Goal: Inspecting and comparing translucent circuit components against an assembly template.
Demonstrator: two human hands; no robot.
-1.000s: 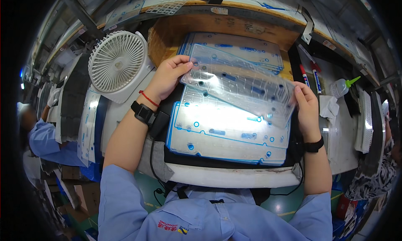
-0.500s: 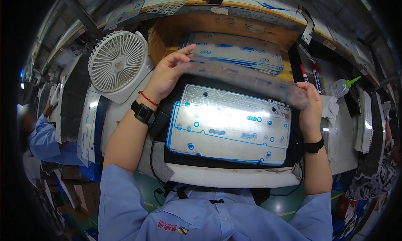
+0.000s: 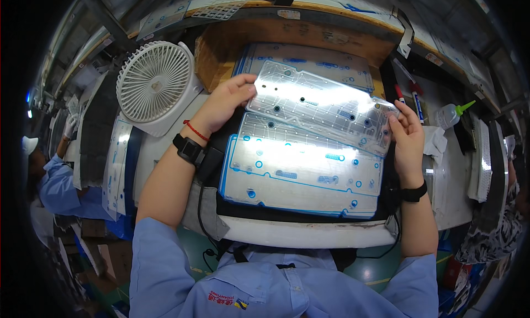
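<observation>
I hold a clear plastic membrane sheet (image 3: 323,105) with dark dots by its two ends, lifted flat above the bench. My left hand (image 3: 223,102) pinches its left edge and my right hand (image 3: 407,136) grips its right edge. Beneath it a lit white panel with blue outlines (image 3: 301,174) lies on a black fixture (image 3: 309,213). A stack of similar blue-marked sheets (image 3: 309,61) rests in a wooden box behind it.
A white desk fan (image 3: 154,86) stands at the left. Red and blue pens (image 3: 408,89), a clear squeeze bottle with a green tip (image 3: 452,114) and a white cloth (image 3: 436,141) sit at the right. Another person in blue (image 3: 55,180) works far left.
The clear sheet went from being held over the lit panel to up and away toward the box, and now sits flat between both hands above the panel's far edge.
</observation>
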